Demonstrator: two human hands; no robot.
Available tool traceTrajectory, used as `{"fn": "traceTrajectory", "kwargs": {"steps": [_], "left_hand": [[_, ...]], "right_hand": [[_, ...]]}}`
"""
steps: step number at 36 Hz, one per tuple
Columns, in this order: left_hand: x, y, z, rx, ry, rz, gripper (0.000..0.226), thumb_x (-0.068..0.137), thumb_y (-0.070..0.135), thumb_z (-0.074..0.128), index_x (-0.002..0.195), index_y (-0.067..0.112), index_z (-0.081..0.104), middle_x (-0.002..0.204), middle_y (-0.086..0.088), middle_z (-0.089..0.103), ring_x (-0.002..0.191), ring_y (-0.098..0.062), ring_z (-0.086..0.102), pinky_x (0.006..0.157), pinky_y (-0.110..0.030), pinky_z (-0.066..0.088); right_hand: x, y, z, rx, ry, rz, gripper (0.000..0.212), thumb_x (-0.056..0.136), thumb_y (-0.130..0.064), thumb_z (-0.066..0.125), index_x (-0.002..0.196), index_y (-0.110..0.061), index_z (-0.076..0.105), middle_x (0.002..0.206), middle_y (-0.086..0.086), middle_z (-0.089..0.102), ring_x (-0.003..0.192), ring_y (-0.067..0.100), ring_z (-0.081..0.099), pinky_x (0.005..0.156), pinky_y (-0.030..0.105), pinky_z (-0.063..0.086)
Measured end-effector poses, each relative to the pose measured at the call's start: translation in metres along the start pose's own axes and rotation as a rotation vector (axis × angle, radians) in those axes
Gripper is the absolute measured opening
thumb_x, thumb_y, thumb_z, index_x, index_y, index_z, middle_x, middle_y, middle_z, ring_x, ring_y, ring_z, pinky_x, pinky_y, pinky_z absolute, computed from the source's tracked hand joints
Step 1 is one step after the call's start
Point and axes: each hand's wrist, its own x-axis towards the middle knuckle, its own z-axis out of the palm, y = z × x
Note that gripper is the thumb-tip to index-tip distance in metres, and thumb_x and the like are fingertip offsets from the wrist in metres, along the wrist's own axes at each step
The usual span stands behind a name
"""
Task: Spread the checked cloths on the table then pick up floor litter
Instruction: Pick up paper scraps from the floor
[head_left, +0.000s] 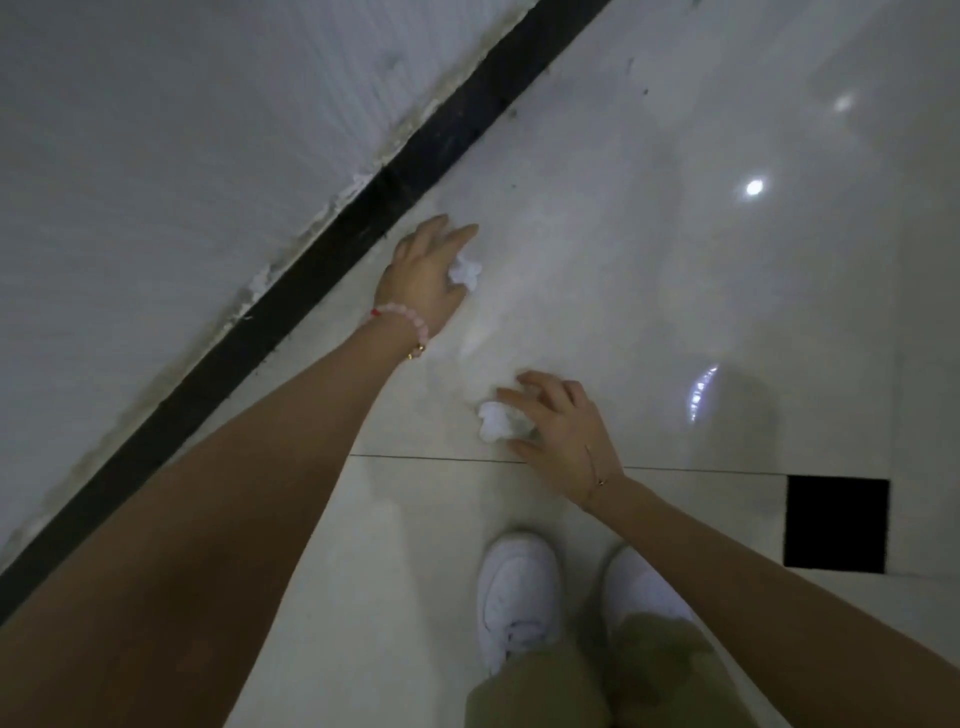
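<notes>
Along the left runs the wall (156, 130), with a black skirting strip (322, 249) where it meets the floor (623, 260). Your left hand (423, 280) is down close to that edge of the floor, fingers (460, 234) loosely curled over a crumpled white paper ball (465, 270), which sits at your palm and thumb. You seem to have it partly gathered, but I cannot tell whether it is off the tiles. Close the fingers fully round it before you lift, so no loose flap slips out.

Further right and nearer your feet, your right hand (561, 426) hovers over a second paper ball (496, 421), which lies on the floor just beyond a tile joint. Here the fingers (519, 397) are spread and arched, tips touching or just beside the paper, not pinching it. Bring thumb and fingertips in from opposite sides and scoop under it, since the polished tile may let it skid.

Your white shoes (519, 587) stand just behind; keep your weight steady as you bend. A black inset tile (836, 525) lies to the right. No checked cloths or tabletop are in view, so this looks like the litter step.
</notes>
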Motion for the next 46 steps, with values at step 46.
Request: {"fn": "traceTrajectory", "kwargs": {"steps": [46], "left_hand": [[-0.407, 0.405, -0.405, -0.758, -0.082, -0.407, 0.012, 0.089, 0.008, 0.059, 0.081, 0.015, 0.063, 0.077, -0.004, 0.062, 0.072, -0.016, 0.058, 0.056, -0.020, 0.048]], "right_hand": [[-0.344, -0.273, -0.554, 0.975, 0.319, 0.774, 0.039, 0.090, -0.023, 0.061, 0.058, -0.011, 0.043, 0.054, 0.004, 0.036, 0.048, 0.011, 0.039, 0.043, 0.017, 0.034]]}}
